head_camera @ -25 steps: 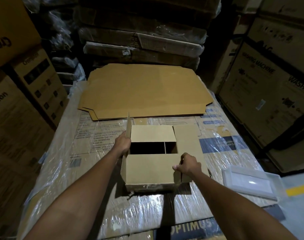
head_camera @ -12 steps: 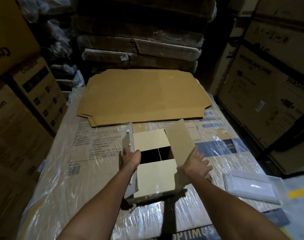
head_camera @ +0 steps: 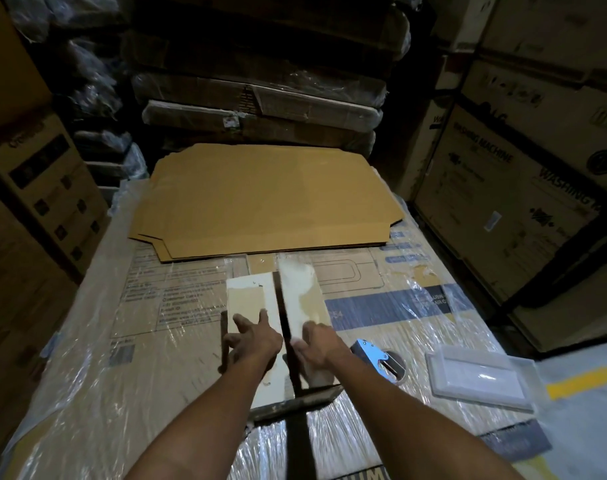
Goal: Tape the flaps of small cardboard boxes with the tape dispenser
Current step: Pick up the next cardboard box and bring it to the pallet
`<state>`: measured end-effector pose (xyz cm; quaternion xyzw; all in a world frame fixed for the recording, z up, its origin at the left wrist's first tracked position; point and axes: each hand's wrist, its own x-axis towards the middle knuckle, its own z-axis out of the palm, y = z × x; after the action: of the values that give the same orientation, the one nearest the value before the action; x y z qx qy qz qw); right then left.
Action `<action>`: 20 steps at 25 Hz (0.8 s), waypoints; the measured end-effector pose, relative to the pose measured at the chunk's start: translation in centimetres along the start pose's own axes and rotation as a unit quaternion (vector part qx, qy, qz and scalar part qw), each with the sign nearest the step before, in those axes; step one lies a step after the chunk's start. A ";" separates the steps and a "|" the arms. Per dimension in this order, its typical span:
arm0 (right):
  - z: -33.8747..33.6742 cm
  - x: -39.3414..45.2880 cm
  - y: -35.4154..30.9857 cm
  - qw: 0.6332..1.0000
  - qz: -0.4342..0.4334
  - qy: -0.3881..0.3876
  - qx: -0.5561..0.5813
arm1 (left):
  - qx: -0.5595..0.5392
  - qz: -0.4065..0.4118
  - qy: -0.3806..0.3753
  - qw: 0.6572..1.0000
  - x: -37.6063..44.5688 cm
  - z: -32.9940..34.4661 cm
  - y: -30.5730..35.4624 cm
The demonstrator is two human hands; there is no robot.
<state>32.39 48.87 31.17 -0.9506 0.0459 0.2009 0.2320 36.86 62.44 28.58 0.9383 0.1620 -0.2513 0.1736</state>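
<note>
- Box [head_camera: 278,327] sits on the wrapped pallet [head_camera: 149,341]; its long flaps, open before, are now folded down, a dark gap between.
- Left hand [head_camera: 253,341] presses flat, fingers spread.
- Right hand [head_camera: 317,344] seemingly flat too, blurred.
- Tape dispenser [head_camera: 374,355] now visible beside it.

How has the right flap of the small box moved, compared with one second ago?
Yes. The right flap has folded down toward the left flap; only a narrow dark gap remains between them. The right hand presses it, beside the tape dispenser.
</note>
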 end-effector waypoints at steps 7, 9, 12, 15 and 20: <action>4.7 -1.2 -0.5 0.982 0.086 -0.006 -0.166 | 0.164 0.179 0.118 0.963 4.2 -3.9 -2.3; 5.2 -1.8 -0.7 0.969 0.193 0.003 -0.157 | 0.136 0.252 0.083 0.954 6.2 -5.2 -1.3; 5.8 -2.8 -0.2 0.972 0.223 0.029 -0.063 | 0.144 0.298 0.033 0.943 8.3 -6.1 1.6; 5.8 -2.7 -0.7 0.966 0.235 0.045 0.093 | 0.223 0.265 0.019 0.938 10.4 -6.6 3.8; 6.1 -1.7 -1.6 0.922 0.277 -0.031 0.269 | 0.245 0.224 0.003 0.943 11.1 -6.4 3.7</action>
<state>28.91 53.10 27.57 -0.7952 0.3520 0.2671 0.4152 50.10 64.19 28.80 0.9647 -0.1181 -0.2350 -0.0099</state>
